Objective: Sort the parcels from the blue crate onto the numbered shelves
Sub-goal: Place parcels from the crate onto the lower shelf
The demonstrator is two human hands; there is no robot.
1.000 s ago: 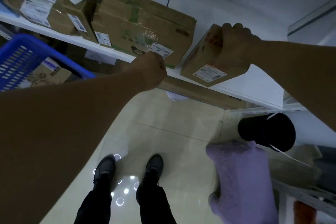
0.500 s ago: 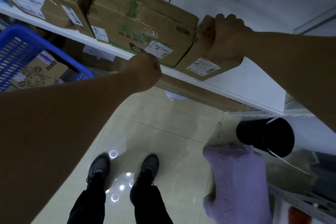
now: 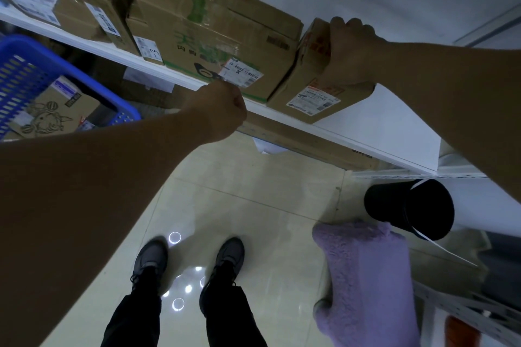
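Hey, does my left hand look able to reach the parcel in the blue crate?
Probably yes: the left hand is just right of the open blue crate, and the parcel lies uncovered inside, with nothing between them.

We've got a white shelf (image 3: 375, 135) loaded with cardboard boxes. A big taped carton (image 3: 214, 28) sits mid-row, a small parcel (image 3: 310, 84) snug against its right side, and two more labelled boxes (image 3: 112, 14) further left.

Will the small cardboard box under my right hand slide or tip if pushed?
Probably slides: the small cardboard box rests flat on the white shelf. Squat, so unlikely to tip. The right hand alone grips it, so likely light.
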